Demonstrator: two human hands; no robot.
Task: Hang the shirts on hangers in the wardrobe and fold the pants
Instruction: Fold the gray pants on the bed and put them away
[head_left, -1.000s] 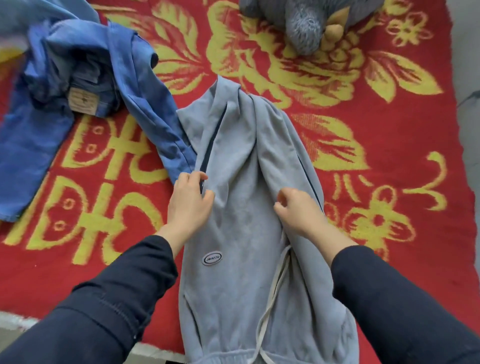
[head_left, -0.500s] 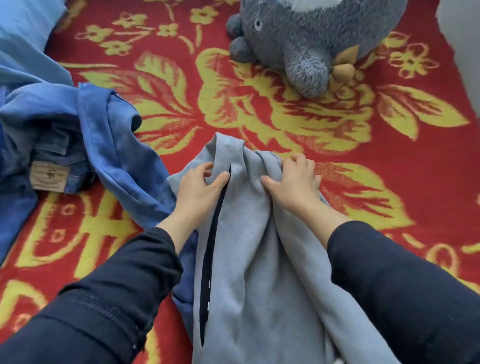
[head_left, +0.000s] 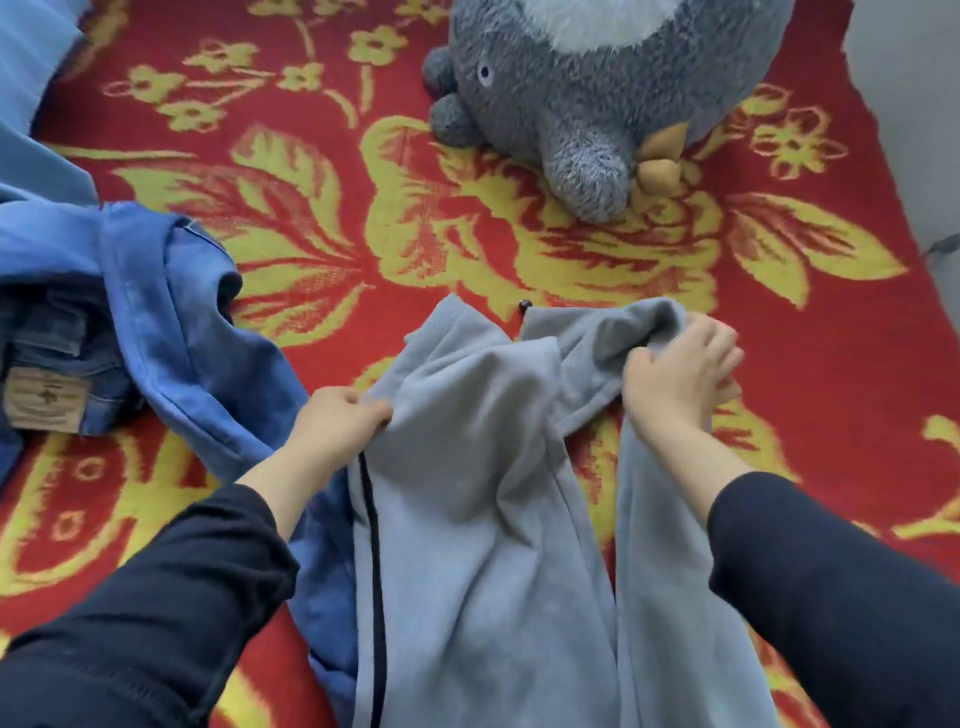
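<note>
Grey fleece pants (head_left: 467, 519) lie lengthwise on a red and yellow flowered blanket (head_left: 831, 364), with the legs parted at the far end and a dark stripe (head_left: 375, 545) down the left seam. The left hand (head_left: 337, 421) pinches the left leg's edge in curled fingers (head_left: 374, 410). The right hand (head_left: 675, 379) grips the bunched right leg end. Folded jeans (head_left: 57, 332) at far left carry a tan patch (head_left: 44, 400), its print unreadable. A blue garment (head_left: 171, 322) lies between the jeans and the pants. A grey plush toy (head_left: 571, 104) sits beyond.

The grey pants (head_left: 467, 519) are being spread apart, one leg being pulled rightward by the right hand (head_left: 680, 379).
</note>
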